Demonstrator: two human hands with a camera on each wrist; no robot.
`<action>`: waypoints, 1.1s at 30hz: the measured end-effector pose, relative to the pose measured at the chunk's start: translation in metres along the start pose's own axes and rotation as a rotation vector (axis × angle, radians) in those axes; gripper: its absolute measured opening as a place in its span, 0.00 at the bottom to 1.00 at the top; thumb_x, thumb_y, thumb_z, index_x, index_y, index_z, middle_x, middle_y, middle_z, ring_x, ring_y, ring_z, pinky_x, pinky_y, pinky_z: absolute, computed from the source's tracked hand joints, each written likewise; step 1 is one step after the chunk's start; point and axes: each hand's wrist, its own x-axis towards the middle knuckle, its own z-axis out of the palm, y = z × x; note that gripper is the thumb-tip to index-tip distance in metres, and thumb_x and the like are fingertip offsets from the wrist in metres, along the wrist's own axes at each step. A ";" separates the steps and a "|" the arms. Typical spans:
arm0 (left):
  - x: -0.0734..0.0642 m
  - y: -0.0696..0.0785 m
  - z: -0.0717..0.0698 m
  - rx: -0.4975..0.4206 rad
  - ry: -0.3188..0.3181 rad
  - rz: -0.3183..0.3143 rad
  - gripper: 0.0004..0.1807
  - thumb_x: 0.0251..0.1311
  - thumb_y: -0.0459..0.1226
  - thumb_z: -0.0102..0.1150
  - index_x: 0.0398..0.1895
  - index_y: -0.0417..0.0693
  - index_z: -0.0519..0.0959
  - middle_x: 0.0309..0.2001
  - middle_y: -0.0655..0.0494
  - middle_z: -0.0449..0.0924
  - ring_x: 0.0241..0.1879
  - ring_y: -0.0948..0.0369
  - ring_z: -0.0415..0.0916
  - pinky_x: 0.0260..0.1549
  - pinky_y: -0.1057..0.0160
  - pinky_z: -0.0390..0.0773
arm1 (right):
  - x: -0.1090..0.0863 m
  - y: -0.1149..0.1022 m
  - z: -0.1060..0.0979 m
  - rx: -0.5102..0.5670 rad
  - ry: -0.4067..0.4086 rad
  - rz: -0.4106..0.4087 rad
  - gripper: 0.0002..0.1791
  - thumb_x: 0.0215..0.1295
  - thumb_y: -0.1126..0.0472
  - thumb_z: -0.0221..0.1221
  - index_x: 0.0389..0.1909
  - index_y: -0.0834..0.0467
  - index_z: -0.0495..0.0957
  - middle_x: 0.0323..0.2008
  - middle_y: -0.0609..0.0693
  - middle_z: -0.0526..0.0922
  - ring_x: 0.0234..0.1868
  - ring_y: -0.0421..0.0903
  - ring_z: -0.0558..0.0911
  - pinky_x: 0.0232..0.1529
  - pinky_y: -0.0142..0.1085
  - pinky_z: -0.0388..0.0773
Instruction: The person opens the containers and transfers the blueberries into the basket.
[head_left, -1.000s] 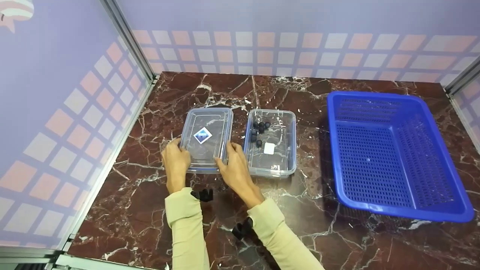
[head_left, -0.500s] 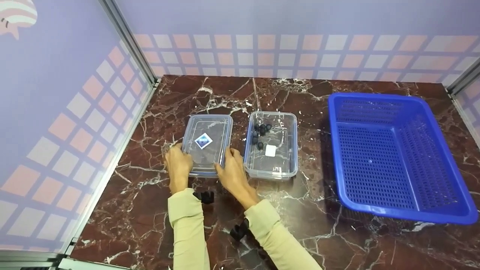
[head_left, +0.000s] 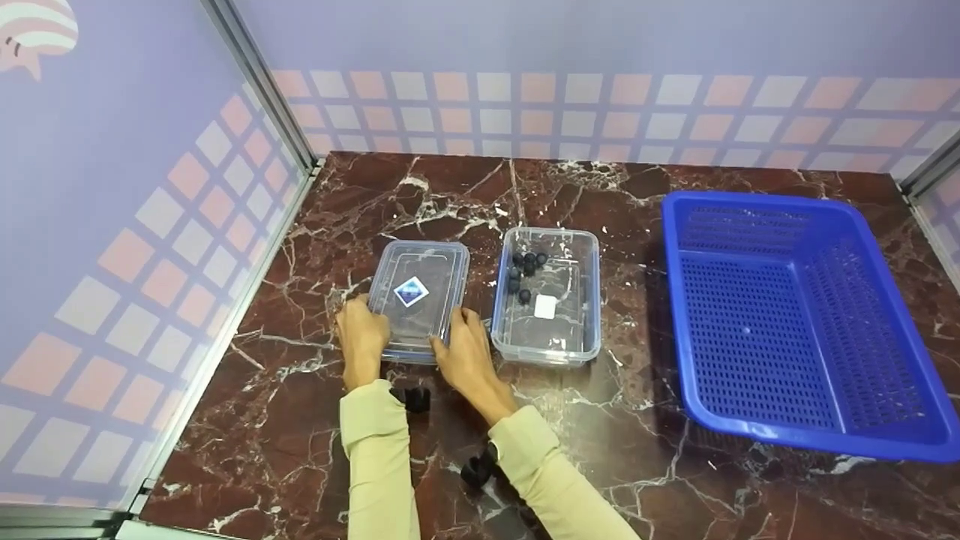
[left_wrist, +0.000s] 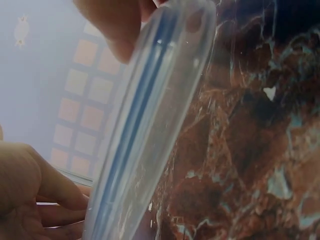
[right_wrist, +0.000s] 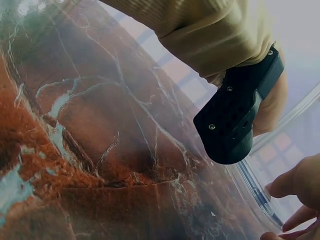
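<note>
A clear plastic food container (head_left: 412,326) with its lid on lies between both hands in the head view. It has a blue seal and a blue-and-white diamond sticker (head_left: 411,292). My left hand (head_left: 364,334) grips its left side near the front corner. My right hand (head_left: 469,360) holds the right side, with the thumb by the front edge. In the left wrist view the container's side (left_wrist: 145,115) shows up close, with its blue seal. Just to the right stands a second clear container (head_left: 555,334), open, with several dark round berries (head_left: 525,274) and a white square label.
A large blue perforated basket (head_left: 742,431) stands at the right on the dark red marbled tabletop (head_left: 285,427). Purple walls with pink and white squares (head_left: 495,120) enclose the back and sides. Each wrist carries a black mount (right_wrist: 235,115).
Both hands have drawn the lidded container slightly toward the person, so its far edge now sits nearer than the open container's. The head view has also shifted a little. Berries and basket stay put.
</note>
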 end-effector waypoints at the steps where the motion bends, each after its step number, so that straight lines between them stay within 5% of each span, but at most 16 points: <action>1: 0.000 -0.001 0.000 -0.001 -0.001 0.002 0.23 0.53 0.27 0.48 0.54 0.35 0.77 0.50 0.33 0.79 0.54 0.36 0.73 0.55 0.42 0.69 | 0.000 0.000 0.001 0.004 -0.006 0.004 0.32 0.63 0.58 0.61 0.63 0.72 0.65 0.59 0.68 0.70 0.62 0.60 0.70 0.66 0.46 0.65; 21: 0.004 -0.010 0.010 0.011 0.013 0.024 0.18 0.52 0.25 0.51 0.47 0.28 0.77 0.46 0.29 0.79 0.51 0.35 0.74 0.53 0.43 0.71 | 0.001 0.003 0.006 0.004 -0.081 0.040 0.33 0.64 0.58 0.60 0.65 0.71 0.63 0.61 0.68 0.68 0.64 0.60 0.68 0.68 0.47 0.63; 33: 0.002 -0.010 0.013 0.013 0.033 0.036 0.18 0.51 0.24 0.53 0.46 0.26 0.77 0.48 0.28 0.76 0.52 0.34 0.72 0.56 0.43 0.69 | 0.000 0.006 0.008 -0.015 -0.014 -0.017 0.25 0.57 0.64 0.62 0.54 0.71 0.72 0.55 0.66 0.72 0.58 0.61 0.72 0.63 0.47 0.68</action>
